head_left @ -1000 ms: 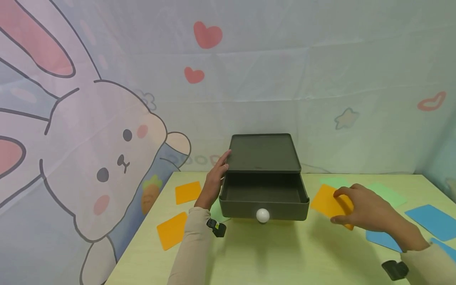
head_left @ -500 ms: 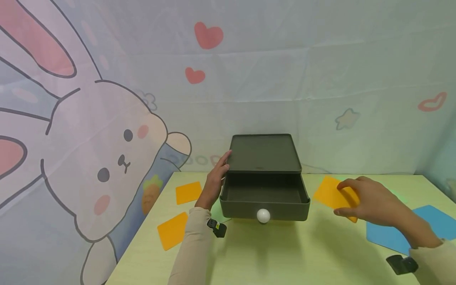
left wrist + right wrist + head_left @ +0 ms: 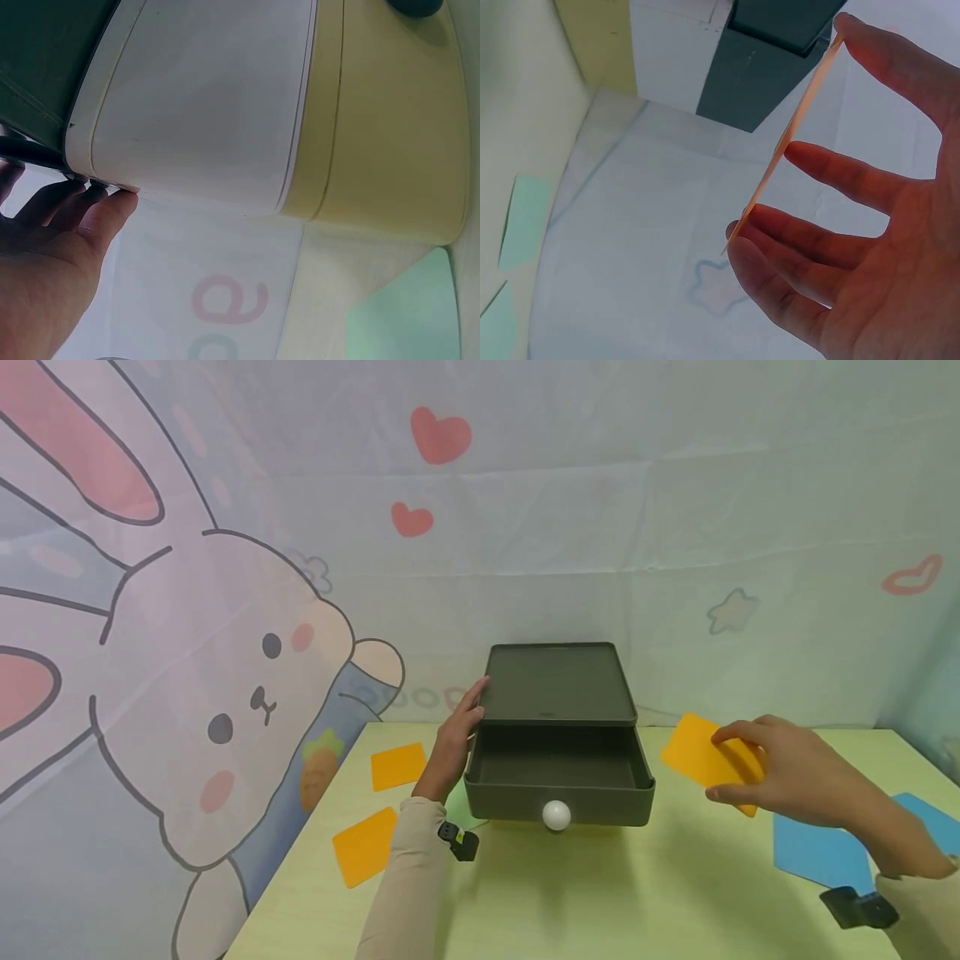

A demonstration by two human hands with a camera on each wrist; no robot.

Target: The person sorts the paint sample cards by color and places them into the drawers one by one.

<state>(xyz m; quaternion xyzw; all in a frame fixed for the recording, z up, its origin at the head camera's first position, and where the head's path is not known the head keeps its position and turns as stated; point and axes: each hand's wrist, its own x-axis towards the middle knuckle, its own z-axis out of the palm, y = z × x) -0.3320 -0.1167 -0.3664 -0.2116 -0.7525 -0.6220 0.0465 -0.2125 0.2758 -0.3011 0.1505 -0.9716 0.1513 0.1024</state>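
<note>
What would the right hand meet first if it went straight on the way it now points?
Beyond the orange card it holds, the right hand would probably meet the right side of the box first, near its open drawer. Depth and height are unclear, so it could pass above.

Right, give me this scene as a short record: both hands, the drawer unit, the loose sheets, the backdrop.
Left hand: touching the left side of the drawer unit
Right hand: holding an orange sheet off the table, right of the unit
Unit colours: dark, white and yellow levels
Top drawer: dark, pulled out, white knob
Sheets at left: two orange ones, plus a pale green one near the unit
Sheets at right: blue ones; pale green ones in the right wrist view
Backdrop: cartoon rabbit, hearts, star
</note>
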